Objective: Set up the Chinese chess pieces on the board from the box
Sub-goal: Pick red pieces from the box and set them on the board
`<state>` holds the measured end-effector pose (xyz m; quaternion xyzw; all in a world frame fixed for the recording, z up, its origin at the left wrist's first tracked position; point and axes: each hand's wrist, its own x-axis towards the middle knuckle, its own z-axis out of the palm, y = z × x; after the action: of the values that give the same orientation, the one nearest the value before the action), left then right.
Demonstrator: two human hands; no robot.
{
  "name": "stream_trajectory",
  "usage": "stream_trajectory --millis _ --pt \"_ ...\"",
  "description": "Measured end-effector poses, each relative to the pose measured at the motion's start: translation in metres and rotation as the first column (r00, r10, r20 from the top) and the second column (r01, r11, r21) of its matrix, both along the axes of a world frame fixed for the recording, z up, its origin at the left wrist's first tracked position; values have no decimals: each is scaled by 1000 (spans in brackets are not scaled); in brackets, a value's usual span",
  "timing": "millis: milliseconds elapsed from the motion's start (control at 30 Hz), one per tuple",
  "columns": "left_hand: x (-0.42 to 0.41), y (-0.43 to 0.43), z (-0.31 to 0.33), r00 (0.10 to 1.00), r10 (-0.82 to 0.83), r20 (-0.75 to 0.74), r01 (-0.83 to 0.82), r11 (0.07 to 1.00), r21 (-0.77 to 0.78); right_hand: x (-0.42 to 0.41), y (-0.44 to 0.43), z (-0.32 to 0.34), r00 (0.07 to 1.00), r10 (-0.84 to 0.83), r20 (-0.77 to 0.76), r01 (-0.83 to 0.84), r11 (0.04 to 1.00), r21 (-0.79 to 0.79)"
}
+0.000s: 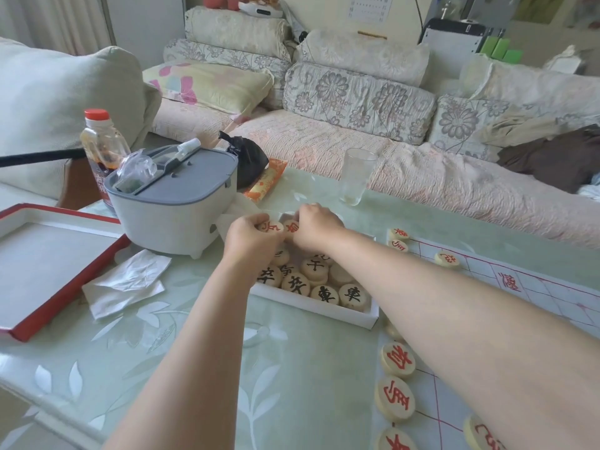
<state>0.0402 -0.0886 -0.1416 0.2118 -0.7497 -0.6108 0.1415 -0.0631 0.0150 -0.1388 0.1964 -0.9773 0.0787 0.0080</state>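
Plainly, a pale green glass-topped counter (292, 368) with a leaf pattern is used as the work surface. A white paper board (519, 287) ruled with a red grid is spread along its right edge, within easy reach of the box. That shallow white cardboard box (311, 305) is set toward the far edge, just beside the board, and is left open for picking. Both hands are held over its far end. The left hand (248, 241) is curled round a round cream piece with a red character (270, 227), and the right hand (316, 227) is pinched on a second red-lettered piece (291, 227) touching the first, probably so that red ones are sorted out first. Black-lettered cream discs (295, 284) are left face up in the box, some stacked. Red-lettered discs (397, 358) are already lined along the board's side nearest the box.
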Motion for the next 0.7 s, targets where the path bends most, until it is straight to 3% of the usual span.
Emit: stream_trajectory --millis 100,200,467,700 --pt "-3 9 5 999 29 -45 -31 999 -38 6 26 17 999 30 -12 -31 985 -172" --pt "-5 26 11 999 -23 -46 21 999 -31 7 70 34 1000 -5 -31 -3 971 -239" --pt "-12 90 23 974 -224 -40 221 973 -64 7 202 37 971 -232 60 240 943 -229" --pt "-23 128 21 969 -248 -14 243 957 -155 10 219 15 946 -255 202 303 917 -261"
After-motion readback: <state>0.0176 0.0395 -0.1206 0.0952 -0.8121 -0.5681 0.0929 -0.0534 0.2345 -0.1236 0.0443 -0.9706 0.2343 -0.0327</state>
